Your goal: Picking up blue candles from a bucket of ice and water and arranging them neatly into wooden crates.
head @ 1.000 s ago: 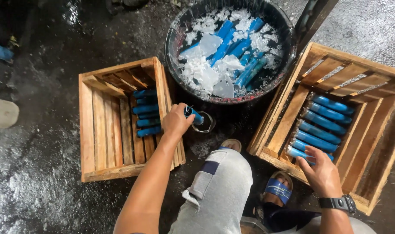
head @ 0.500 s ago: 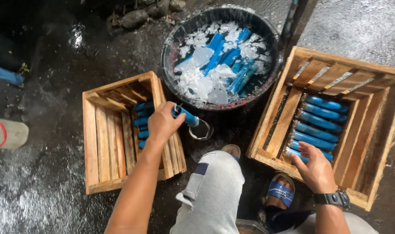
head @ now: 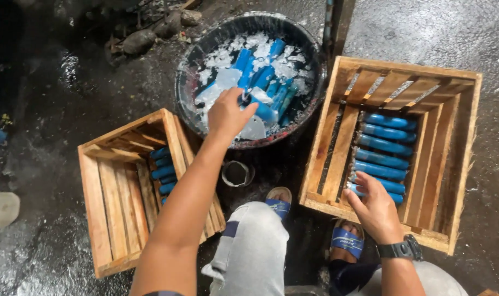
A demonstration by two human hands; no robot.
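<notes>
Nearest, the person squats on the wet dark concrete floor (head: 52,82) in blue-strapped sandals (head: 345,241). The right hand (head: 376,211) rests on the nearest of the blue plastic-wrapped tubes (head: 383,145) rowed in the larger slatted wooden crate (head: 457,164) at right; whether its fingers grip one I cannot tell. At left, the smaller wooden crate (head: 112,214) holds a short stack of the same tubes. Farther off, the left hand (head: 227,115) reaches into the round black tub of crushed ice (head: 197,66), fingers closing around a blue tube (head: 264,112). Iced and wet, it could slide out of that grasp; the slick floor could also upset the squat.
</notes>
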